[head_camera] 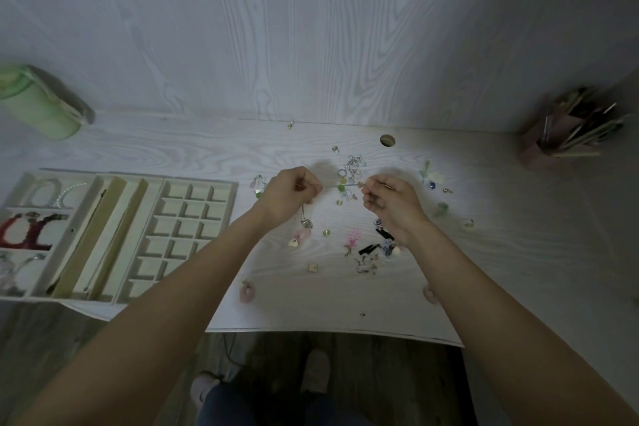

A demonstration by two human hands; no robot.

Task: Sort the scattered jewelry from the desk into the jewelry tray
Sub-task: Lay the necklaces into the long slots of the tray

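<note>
Both hands hover over the white desk, holding one thin beaded chain (pixel 344 186) stretched between them. My left hand (pixel 289 194) grips one end, and a charm dangles below it. My right hand (pixel 390 199) pinches the other end. Loose jewelry lies scattered under and around the hands: a silver chain heap (pixel 352 164), a pink piece (pixel 353 239), black clips (pixel 371 247) and several small beads. The cream jewelry tray (pixel 193 232) sits at the left, its small grid cells bare; its far-left compartments hold a red bracelet (pixel 26 230) and a pearl band (pixel 65 195).
A green cylindrical container (pixel 38 104) stands at the back left. A brown holder with pens (pixel 567 135) sits at the back right. A cable hole (pixel 387 140) is in the desk near the wall. The desk's front edge (pixel 328 334) runs just above my legs.
</note>
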